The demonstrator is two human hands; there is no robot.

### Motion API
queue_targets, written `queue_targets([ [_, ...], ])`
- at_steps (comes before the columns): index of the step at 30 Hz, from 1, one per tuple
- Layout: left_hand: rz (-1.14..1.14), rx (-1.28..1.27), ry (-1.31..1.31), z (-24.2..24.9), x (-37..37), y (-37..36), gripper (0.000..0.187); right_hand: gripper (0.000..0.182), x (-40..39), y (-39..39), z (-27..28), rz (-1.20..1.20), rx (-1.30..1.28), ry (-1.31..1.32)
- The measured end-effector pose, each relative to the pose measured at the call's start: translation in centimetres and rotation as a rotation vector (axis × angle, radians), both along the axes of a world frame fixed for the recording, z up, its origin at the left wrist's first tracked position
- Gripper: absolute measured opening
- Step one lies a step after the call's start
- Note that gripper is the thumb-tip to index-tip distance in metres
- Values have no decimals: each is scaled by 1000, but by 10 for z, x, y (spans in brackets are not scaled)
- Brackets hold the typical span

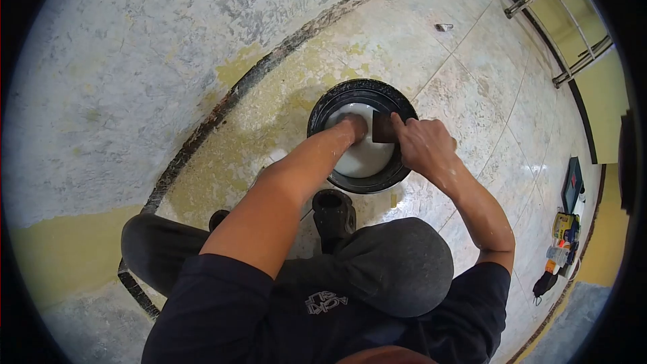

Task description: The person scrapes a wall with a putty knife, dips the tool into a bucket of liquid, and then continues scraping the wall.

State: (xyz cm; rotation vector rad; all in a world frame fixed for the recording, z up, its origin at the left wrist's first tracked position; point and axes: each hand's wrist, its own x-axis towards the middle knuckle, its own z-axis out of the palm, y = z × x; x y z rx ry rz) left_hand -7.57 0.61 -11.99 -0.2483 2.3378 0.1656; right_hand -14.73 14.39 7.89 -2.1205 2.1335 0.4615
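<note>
A small dark flat scraper (383, 127) is pinched by the right hand (423, 146) inside the round black paint-filled bucket (337, 98); the left hand (352, 126) is curled at the paint (grip unclear). Loading appears underway; a steady lift is called for next.

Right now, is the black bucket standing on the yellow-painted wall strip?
No, the black bucket stands on the pale tiled floor, with both hands at it.
</note>
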Motion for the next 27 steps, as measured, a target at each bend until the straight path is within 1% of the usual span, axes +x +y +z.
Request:
queue_targets([
  [1,122,14,101,0,5,2,33,26,1,7,14,21,-125,5],
  [2,245,31,201,0,9,5,33,26,5,12,28,20,-123,10],
  [3,68,-41,257,-20,8,6,33,36,13,17,41,57,-85,5],
  [4,66,-37,259,-20,6,8,33,50,21,19,51,94,-49,1],
  [5,39,-47,234,-20,5,10,33,50,30,21,58,90,-44,2],
  [7,-17,-71,187,-10,2,14,32,50,50,19,67,215,23,-15],
  [8,-44,-89,168,-7,-2,13,32,45,60,17,65,270,16,37],
  [9,-70,-113,149,-2,-5,10,31,44,68,14,62,280,56,122],
  [11,-101,-141,110,8,-8,7,31,44,77,8,56,291,90,211],
  [13,-101,-133,118,8,-6,10,31,32,81,4,51,244,153,206],
  [14,-93,-124,122,7,-4,12,32,32,81,1,47,250,155,206],
  [16,-74,-102,137,7,0,14,32,20,77,-10,35,285,138,244],
  [17,-64,-95,134,8,0,10,32,20,75,-12,25,287,138,245],
  [19,-40,-71,143,2,2,9,32,15,66,-15,0,238,8,277],
  [20,-32,-58,147,2,3,7,32,15,60,-19,-12,242,7,276],
  [22,-11,-29,165,9,4,7,32,16,41,-30,-36,132,190,87],
  [24,32,19,193,11,5,3,33,17,13,-38,-68,52,379,187],
  [25,59,53,209,11,0,2,33,18,4,-41,-71,14,384,177],
  [26,81,69,217,17,0,-1,33,20,-1,-38,-64,105,267,140],
  [27,94,83,225,24,0,-1,33,21,2,-37,-61,85,236,126],
])
